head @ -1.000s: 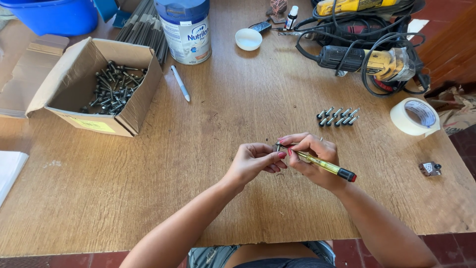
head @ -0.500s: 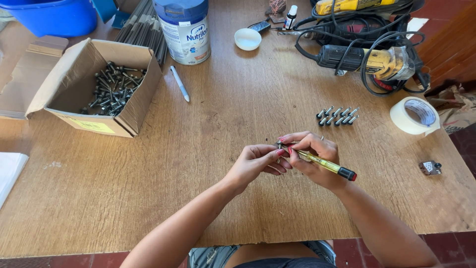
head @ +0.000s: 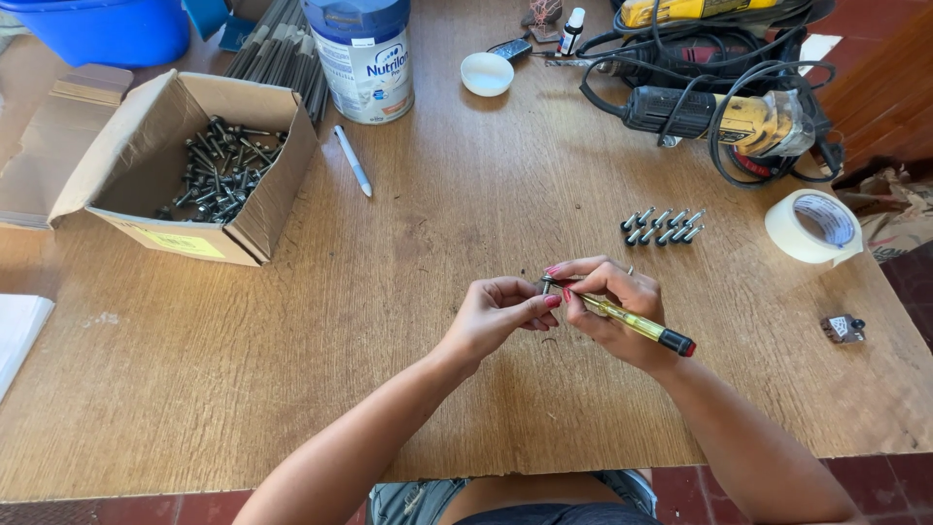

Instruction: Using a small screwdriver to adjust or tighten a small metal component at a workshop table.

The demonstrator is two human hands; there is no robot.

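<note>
My right hand grips a small screwdriver with a clear yellow handle and a red and black end cap; its tip points left. My left hand pinches a small metal part at the screwdriver's tip. Both hands meet just above the wooden table, near its front edge. A neat row of several small metal screw parts lies on the table beyond my right hand.
An open cardboard box of dark screws stands at the left. A tin can, a pen, a white cap, power tools with tangled cords, a tape roll, a small clip and a blue tub lie around.
Hardly anything has moved. My left fingers have shifted slightly on the small part at the screwdriver tip; both hands stay in the same spot.
</note>
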